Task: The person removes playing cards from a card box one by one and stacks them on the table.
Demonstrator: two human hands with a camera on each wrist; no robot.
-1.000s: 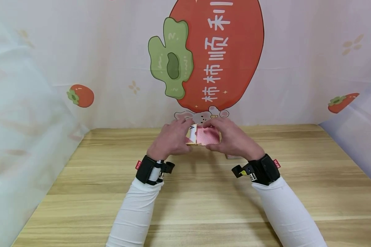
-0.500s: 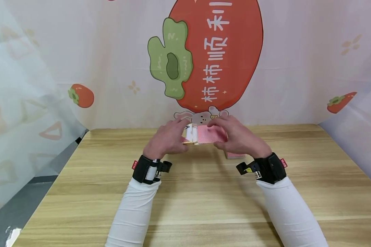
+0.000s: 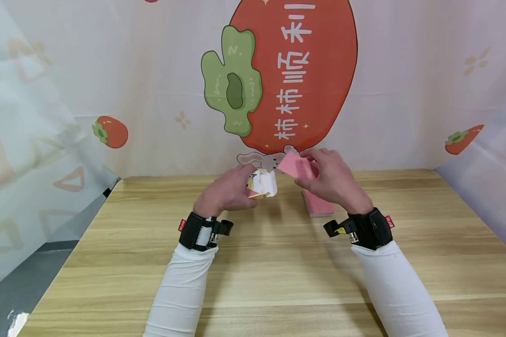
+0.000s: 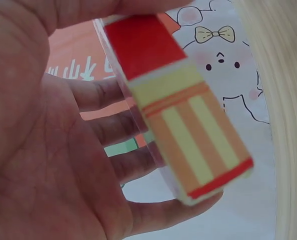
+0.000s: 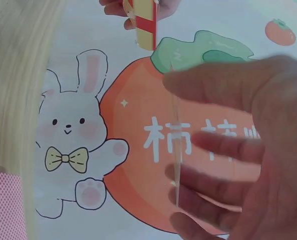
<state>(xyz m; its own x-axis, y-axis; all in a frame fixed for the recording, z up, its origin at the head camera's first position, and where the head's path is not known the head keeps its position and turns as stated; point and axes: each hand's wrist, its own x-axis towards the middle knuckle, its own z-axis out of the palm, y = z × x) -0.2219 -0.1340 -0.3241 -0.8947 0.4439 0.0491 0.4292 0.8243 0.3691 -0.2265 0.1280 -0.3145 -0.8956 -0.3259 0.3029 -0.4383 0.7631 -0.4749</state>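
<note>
My left hand grips a playing-card box above the far part of the table, its white flap open toward the right. In the left wrist view, the striped red, yellow and orange side of the box lies between thumb and fingers. My right hand pinches a thin set of playing cards with red-patterned backs, tilted and apart from the box. The right wrist view shows these cards edge-on. Below the right hand, a stack of cards lies on the table, partly hidden by it.
The wooden table ends at the back against a white cloth printed with a large persimmon and a rabbit. More cloth hangs along the left and right sides. Grey floor shows past the table's left edge.
The right hand has drawn the cards out of the box to the right and raised and tilted them. The box's white flap and the stack on the table show more fully.
</note>
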